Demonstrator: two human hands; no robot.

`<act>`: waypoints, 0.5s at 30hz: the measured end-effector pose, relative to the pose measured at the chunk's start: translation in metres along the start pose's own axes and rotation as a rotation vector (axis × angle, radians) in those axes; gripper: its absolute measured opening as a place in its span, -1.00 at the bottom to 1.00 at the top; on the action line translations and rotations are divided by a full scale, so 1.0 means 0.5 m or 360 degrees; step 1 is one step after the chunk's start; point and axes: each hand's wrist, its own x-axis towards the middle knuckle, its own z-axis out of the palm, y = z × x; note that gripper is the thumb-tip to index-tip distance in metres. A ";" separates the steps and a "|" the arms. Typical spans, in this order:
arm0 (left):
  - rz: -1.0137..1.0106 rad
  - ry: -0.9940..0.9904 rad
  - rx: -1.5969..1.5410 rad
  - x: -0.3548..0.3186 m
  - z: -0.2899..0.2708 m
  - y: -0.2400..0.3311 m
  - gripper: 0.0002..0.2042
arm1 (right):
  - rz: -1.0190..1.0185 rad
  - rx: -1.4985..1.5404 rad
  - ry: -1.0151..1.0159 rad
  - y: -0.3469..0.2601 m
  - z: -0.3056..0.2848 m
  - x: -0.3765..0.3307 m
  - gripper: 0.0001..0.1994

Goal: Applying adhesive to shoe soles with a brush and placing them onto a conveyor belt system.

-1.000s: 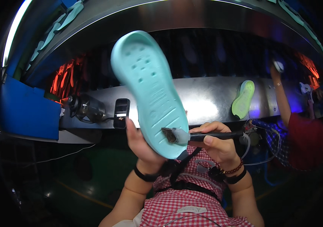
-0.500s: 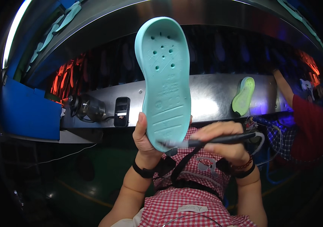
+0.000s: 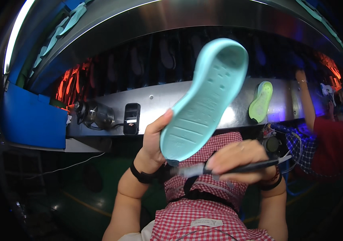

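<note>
My left hand [image 3: 154, 138] grips the lower left end of a teal foam shoe sole [image 3: 203, 104], thumb on its near face. The sole leans with its top to the right and shows small holes and moulded grooves; its bottom tip is dark. My right hand [image 3: 241, 160] is closed round a black-handled brush [image 3: 251, 165] with a thin hose at its back end. The brush's pale front end, smeared by motion, is just below the sole's dark tip; whether they touch I cannot tell.
A metal ledge [image 3: 163, 94] runs across, carrying a dark clear jug [image 3: 99, 114], a black tray [image 3: 131, 118] and a yellow-green sole [image 3: 261, 102]. Behind it is a dark rack of soles. At right, a co-worker's arm [image 3: 308, 98] reaches toward the rack.
The sole has tilted to the right and dropped somewhat. My right hand and brush have moved down, from the sole's lower face to beneath its tip. The co-worker's arm has shifted slightly.
</note>
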 end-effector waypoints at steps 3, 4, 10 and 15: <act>-0.0236 0.0010 0.0326 0.012 0.031 0.004 -0.53 | 0.0039 -0.0329 -0.0154 0.029 -0.029 0.002 -0.83; -0.0387 0.0044 0.0449 0.015 0.040 0.002 -0.53 | 0.0050 -0.0334 -0.0153 0.020 -0.036 0.001 -0.83; -0.0588 0.0049 0.0701 0.002 0.026 0.013 -0.54 | 0.0110 -0.0505 -0.0365 -0.001 -0.058 -0.008 -0.83; -0.0600 0.0191 0.0971 -0.009 0.020 0.029 -0.53 | 0.0048 -0.1177 -0.0905 -0.012 -0.057 -0.014 -0.79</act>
